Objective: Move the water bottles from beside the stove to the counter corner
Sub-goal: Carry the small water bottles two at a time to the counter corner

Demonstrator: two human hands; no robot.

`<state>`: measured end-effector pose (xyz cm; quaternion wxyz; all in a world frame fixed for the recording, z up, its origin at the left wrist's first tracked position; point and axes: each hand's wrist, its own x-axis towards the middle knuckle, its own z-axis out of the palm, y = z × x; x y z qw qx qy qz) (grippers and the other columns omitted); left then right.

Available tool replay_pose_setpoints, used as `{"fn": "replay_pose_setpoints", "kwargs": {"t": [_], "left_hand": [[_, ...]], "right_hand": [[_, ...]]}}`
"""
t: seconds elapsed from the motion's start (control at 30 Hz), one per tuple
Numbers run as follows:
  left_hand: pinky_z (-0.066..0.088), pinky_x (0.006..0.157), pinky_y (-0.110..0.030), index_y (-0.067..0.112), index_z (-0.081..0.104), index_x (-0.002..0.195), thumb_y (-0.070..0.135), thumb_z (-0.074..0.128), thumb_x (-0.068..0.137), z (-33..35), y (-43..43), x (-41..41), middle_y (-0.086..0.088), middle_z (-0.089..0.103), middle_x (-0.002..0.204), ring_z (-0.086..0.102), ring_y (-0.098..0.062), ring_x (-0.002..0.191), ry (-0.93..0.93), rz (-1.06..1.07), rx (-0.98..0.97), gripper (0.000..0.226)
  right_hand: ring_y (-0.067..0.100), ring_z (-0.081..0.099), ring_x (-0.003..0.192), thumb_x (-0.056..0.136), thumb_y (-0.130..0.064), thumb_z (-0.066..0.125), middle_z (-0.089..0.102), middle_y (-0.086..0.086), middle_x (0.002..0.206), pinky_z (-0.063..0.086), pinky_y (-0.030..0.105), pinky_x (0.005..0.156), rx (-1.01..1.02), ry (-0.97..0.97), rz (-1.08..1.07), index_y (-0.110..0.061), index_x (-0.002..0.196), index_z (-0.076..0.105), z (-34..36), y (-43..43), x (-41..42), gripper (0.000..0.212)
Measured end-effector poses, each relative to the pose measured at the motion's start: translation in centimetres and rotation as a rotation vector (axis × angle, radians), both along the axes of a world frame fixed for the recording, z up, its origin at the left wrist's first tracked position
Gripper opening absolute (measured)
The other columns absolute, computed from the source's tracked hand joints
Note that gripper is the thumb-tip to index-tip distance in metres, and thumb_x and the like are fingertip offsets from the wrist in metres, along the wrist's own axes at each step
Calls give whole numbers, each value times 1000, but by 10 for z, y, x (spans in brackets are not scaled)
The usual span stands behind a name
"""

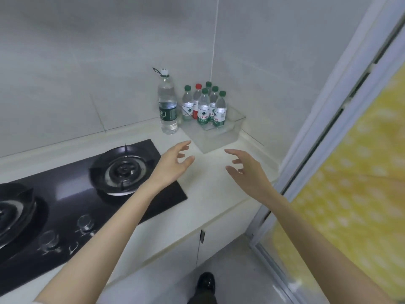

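Water bottles [203, 106]: clear plastic, green caps, one red, upright in counter [210, 185] corner. Left hand [175, 163], right hand [247, 170]: fingers spread wide, empty.

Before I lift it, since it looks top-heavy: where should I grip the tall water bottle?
Grip the tall water bottle around its dark-labelled middle, coming from the stove side with the left hand; it stands upright, and small bottles crowd its right.

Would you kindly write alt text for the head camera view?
Two empty, open hands, left and right, hover over a white counter beside a gas stove, before small bottles in a clear tray and a tall bottle.
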<state>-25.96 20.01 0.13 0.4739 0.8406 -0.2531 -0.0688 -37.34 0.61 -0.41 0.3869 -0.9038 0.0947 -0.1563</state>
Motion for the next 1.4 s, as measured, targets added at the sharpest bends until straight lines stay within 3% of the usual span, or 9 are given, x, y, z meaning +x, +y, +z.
{"fn": "replay_pose_setpoints", "kwargs": {"t": [0.2, 0.37, 0.43, 0.7, 0.9, 1.03, 1.2, 1.33, 1.4], "left_hand": [[38, 94, -21, 20, 44, 140, 25, 58, 92, -9, -88, 97, -1, 52, 136, 52, -18, 120, 24, 12, 7, 50], [22, 106, -21, 13, 41, 142, 26, 56, 93, -23, -141, 165, -9, 42, 146, 34, -22, 136, -44, 51, 122, 52], [17, 113, -28, 17, 35, 145, 31, 55, 93, -34, -156, 186, -13, 30, 152, 22, -24, 143, -11, 85, 208, 57], [6, 120, -40, 21, 18, 151, 44, 45, 96, -73, -189, 230, -10, 4, 160, -3, -26, 148, -9, 124, 503, 66], [-3, 119, -33, 15, 8, 152, 45, 36, 98, -89, -196, 238, -2, -10, 160, -4, -18, 148, -35, 193, 600, 68], [-3, 118, -33, 21, 2, 152, 45, 38, 98, -97, -194, 239, 5, -12, 159, -10, -14, 147, -44, 213, 608, 70], [0, 119, -35, 23, 4, 152, 44, 43, 96, -101, -194, 240, 8, -11, 159, -7, -15, 148, -44, 220, 611, 72], [-2, 118, -34, 22, 3, 152, 59, 31, 87, -106, -192, 241, 8, -11, 159, -2, -12, 148, -67, 209, 618, 80], [-6, 118, -34, 19, 5, 152, 55, 39, 89, -105, -193, 242, 7, -8, 160, 0, -10, 148, -68, 223, 592, 80]], "right_hand": [[6, 53, 108, 93, -18, 57, 51, -10, 131, 48, 28, 92, -22, 61, -3, -30, 132, 49, 2, -79, 93, 42], [12, 55, 104, 90, -12, 58, 54, -5, 124, 46, 28, 93, -9, 59, 6, -26, 131, 53, 5, -135, 166, 43], [12, 54, 105, 90, -12, 57, 54, -7, 119, 46, 31, 96, 7, 66, 9, -26, 130, 53, 3, -153, 196, 43], [22, 51, 120, 84, -10, 61, 57, 6, 128, 38, 29, 97, 3, 49, 47, -15, 131, 50, -20, -209, 322, 49], [25, 41, 131, 84, -4, 60, 45, 11, 142, 28, 23, 104, 120, 29, 37, -7, 141, 38, -44, -229, 395, 62], [29, 47, 126, 88, -7, 58, 50, 14, 138, 31, 23, 97, 173, -19, -49, -2, 137, 41, -51, -228, 424, 53], [38, 58, 99, 89, -13, 60, 63, 19, 108, 35, 29, 76, 152, -101, -130, 2, 110, 55, -62, -225, 439, 26], [34, 59, 94, 91, -14, 61, 65, 19, 105, 27, 18, 67, 106, -130, -69, 4, 109, 57, -60, -224, 433, 25], [30, 59, 94, 91, -16, 62, 66, 16, 105, 27, 15, 68, 82, -144, -22, 2, 110, 58, -54, -226, 429, 27]]}}
